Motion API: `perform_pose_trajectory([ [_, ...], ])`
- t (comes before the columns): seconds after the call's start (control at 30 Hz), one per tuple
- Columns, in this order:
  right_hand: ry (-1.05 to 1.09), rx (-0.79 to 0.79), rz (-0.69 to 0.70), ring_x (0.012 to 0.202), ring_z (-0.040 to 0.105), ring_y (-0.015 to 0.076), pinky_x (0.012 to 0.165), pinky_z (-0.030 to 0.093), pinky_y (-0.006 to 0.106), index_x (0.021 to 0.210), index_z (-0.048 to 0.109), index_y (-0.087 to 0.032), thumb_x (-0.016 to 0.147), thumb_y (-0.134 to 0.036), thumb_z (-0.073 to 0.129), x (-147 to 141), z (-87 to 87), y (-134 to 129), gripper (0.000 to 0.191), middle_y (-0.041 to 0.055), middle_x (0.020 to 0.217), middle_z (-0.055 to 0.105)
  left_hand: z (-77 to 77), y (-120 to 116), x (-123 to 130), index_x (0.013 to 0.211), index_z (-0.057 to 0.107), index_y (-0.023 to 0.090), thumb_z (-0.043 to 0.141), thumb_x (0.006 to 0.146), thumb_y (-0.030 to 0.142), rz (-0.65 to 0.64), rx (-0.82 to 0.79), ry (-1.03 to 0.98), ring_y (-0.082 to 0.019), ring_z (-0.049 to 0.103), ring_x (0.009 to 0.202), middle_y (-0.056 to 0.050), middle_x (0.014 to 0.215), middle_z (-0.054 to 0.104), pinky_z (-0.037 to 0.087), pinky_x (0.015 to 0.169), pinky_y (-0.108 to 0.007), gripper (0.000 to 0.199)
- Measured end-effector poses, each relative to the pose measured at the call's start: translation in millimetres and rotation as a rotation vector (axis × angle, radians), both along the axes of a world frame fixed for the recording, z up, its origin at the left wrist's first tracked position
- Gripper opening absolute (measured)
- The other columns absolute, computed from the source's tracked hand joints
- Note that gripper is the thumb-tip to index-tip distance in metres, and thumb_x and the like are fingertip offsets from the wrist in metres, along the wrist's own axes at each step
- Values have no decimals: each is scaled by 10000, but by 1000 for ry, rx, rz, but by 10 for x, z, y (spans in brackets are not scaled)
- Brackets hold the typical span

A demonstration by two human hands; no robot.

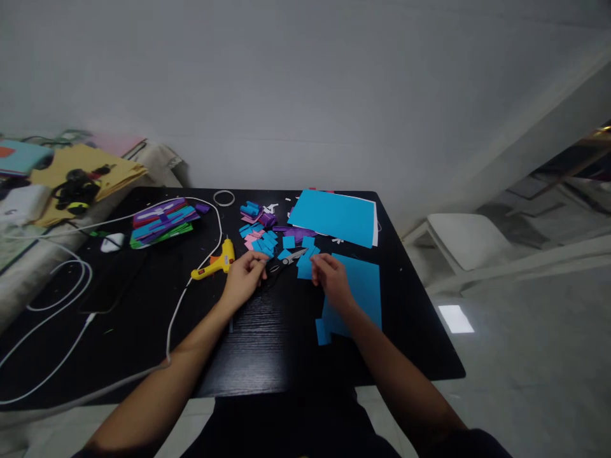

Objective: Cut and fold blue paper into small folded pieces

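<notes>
My left hand (245, 277) is beside the pile of small blue and pink paper pieces (258, 238), its fingers curled together; what they hold, if anything, is too small to tell. My right hand (330, 273) has its fingers pinched at the small blue pieces (305, 267), and its contents cannot be made out. Between both hands lie scissors (292, 256), partly over blue pieces. Under my right wrist is a blue sheet (363, 286), with a small blue strip (323, 332) at its lower left corner.
A yellow glue gun (217, 261) lies left of my left hand. Larger blue sheets (334, 216) are at the back right. Coloured paper strips (165, 222), a phone (112, 283) and white cables occupy the left side. A white chair (458, 242) stands right of the black table (267, 356).
</notes>
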State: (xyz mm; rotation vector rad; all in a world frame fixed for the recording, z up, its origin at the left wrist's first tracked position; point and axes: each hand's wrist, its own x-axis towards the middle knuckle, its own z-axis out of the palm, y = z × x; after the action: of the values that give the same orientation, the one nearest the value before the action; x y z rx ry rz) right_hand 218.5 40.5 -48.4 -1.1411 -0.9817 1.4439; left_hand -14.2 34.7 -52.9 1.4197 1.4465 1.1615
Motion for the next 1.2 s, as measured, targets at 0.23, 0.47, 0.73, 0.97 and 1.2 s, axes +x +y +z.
perform_pose_trajectory([
  [0.23, -126, 82, -119, 556, 480, 172, 515, 420, 334, 766, 541, -252, 956, -522, 584, 178, -14, 101, 333, 4, 656, 508, 20, -104, 37, 951, 750, 201, 632, 891, 318, -59, 149, 207, -121, 550, 526, 58, 583, 610, 430, 568, -237, 176],
  [0.47, -465, 298, -83, 994, 609, 300, 866, 512, 458, 985, 675, -236, 819, -255, 670, 109, -38, 28, 166, 100, 1014, 657, 41, -144, 86, 932, 758, 191, 590, 908, 259, -75, 281, 312, -135, 592, 618, 11, 721, 674, 459, 625, -256, 183],
  [0.73, -964, 578, 86, 1007, 574, 322, 897, 477, 484, 883, 623, -218, 806, -151, 571, 128, -198, 15, 115, 131, 1015, 631, 21, -138, 75, 919, 754, 195, 585, 915, 213, -93, 361, 358, -145, 619, 644, -10, 757, 708, 484, 628, -256, 170],
  [0.97, -923, 590, 200, 893, 645, 285, 805, 482, 422, 973, 673, -212, 784, -109, 600, 120, -185, -2, 227, 89, 905, 710, -17, -138, 72, 934, 744, 200, 588, 924, 216, -116, 376, 369, -150, 630, 654, -9, 755, 707, 493, 626, -258, 157],
  [1.2, -685, 663, 278, 966, 689, 253, 827, 538, 384, 879, 716, -255, 856, -94, 578, 33, -66, -80, 213, 69, 956, 740, 47, -194, 102, 1135, 727, 185, 578, 1000, 287, -220, 352, 346, -172, 687, 754, -49, 885, 740, 530, 649, -265, 225],
])
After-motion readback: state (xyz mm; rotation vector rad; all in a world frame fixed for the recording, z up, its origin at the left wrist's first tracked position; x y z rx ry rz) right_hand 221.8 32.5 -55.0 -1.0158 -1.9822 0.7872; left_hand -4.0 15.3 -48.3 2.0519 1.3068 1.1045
